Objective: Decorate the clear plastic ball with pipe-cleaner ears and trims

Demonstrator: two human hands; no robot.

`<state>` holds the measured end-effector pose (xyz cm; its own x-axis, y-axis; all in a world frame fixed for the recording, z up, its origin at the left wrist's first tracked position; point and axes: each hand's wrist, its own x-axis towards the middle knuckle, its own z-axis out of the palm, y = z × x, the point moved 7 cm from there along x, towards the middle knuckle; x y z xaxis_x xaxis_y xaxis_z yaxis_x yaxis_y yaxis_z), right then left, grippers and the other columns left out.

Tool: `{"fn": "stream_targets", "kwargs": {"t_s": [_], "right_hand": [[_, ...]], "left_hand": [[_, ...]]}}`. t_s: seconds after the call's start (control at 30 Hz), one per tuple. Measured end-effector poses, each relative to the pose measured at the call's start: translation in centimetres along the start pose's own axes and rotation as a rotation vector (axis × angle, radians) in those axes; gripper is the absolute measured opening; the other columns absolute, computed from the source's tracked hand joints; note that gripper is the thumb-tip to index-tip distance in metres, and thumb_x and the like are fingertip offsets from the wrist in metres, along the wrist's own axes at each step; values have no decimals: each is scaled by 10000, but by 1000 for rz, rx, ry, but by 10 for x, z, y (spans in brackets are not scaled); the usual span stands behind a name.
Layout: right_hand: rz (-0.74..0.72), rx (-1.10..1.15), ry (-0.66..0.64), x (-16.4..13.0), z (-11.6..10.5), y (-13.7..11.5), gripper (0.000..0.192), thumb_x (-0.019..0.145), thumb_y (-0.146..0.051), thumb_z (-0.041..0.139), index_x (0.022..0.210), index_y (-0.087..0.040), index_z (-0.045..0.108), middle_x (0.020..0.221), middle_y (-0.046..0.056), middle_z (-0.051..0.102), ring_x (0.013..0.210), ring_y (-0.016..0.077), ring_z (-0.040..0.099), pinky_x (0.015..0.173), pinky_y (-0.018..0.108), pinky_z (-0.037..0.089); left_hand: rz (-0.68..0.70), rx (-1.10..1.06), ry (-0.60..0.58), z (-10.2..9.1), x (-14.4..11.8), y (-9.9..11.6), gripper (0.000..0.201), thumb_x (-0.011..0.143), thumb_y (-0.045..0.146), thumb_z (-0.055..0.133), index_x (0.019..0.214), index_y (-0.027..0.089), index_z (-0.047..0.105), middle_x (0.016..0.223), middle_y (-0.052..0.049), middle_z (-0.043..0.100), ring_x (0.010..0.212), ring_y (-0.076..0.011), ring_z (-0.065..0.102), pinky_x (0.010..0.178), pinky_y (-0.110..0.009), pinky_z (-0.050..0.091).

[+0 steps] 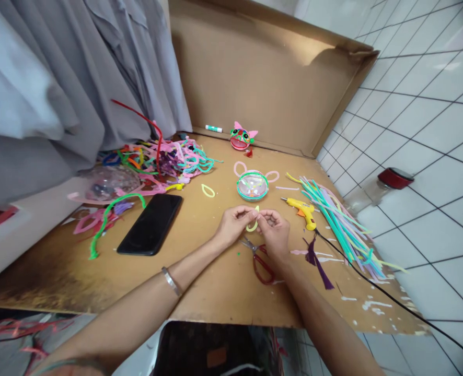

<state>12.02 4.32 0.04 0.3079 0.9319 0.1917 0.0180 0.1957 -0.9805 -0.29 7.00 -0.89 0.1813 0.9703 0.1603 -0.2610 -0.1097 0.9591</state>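
Between the fingertips of my left hand and my right hand is a yellow pipe cleaner bent into a pointed loop. Both hands pinch it near its top. A similar yellow loop lies to the left on the table. Just beyond my hands sits a clear plastic bowl shape, edged in green and teal pipe cleaner, with two pink loops like ears. Red-handled scissors lie below my hands, partly covered by my right hand.
A yellow glue gun, its black cord trailing right, lies beside straight pipe cleaners and a purple tassel. Leftward are a black phone and a tangled pipe cleaner heap. A finished-looking colourful animal head stands by the cardboard wall.
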Motion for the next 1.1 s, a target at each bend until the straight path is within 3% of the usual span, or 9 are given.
{"fn": "stream_targets", "kwargs": {"t_s": [0.2, 0.37, 0.67, 0.97, 1.1], "right_hand": [[-6, 18, 9, 0, -1, 0, 384, 635, -471, 754, 774, -207, 513, 551, -70, 557, 444, 85, 508, 437, 204, 414], [1, 53, -13, -2, 1, 0, 364, 638, -428, 757, 777, -212, 499, 550, -73, 566, 441, 84, 523, 440, 199, 430], [34, 40, -167, 2, 4, 0, 335, 668, -447, 732, 821, -194, 575, 600, -36, 609, 502, 99, 554, 492, 221, 459], [65, 94, -215, 4, 2, -2, 290, 711, -433, 694, 851, -184, 647, 615, -34, 593, 546, 99, 514, 557, 235, 446], [64, 75, -200, 5, 1, -2, 269, 690, -416, 703, 826, -190, 647, 586, -41, 575, 541, 102, 499, 554, 235, 433]], "left_hand": [[-39, -45, -4, 3, 0, 3, 411, 610, 517, 780, 698, 130, 672, 485, 45, 529, 476, -66, 418, 505, -213, 329], [-72, -69, 15, 2, -1, 1, 331, 635, 450, 757, 662, 134, 662, 479, 42, 529, 476, -67, 434, 519, -218, 333], [-95, -60, 34, -3, 1, 2, 244, 639, 375, 713, 631, 139, 652, 472, 48, 516, 465, -62, 415, 524, -220, 341], [-121, -49, -80, 4, 1, -1, 214, 614, 342, 696, 630, 132, 655, 501, 32, 542, 475, -59, 413, 511, -208, 334], [-129, -29, -71, 3, 1, -1, 245, 600, 365, 714, 650, 131, 663, 487, 40, 526, 465, -55, 404, 497, -203, 322]]}}
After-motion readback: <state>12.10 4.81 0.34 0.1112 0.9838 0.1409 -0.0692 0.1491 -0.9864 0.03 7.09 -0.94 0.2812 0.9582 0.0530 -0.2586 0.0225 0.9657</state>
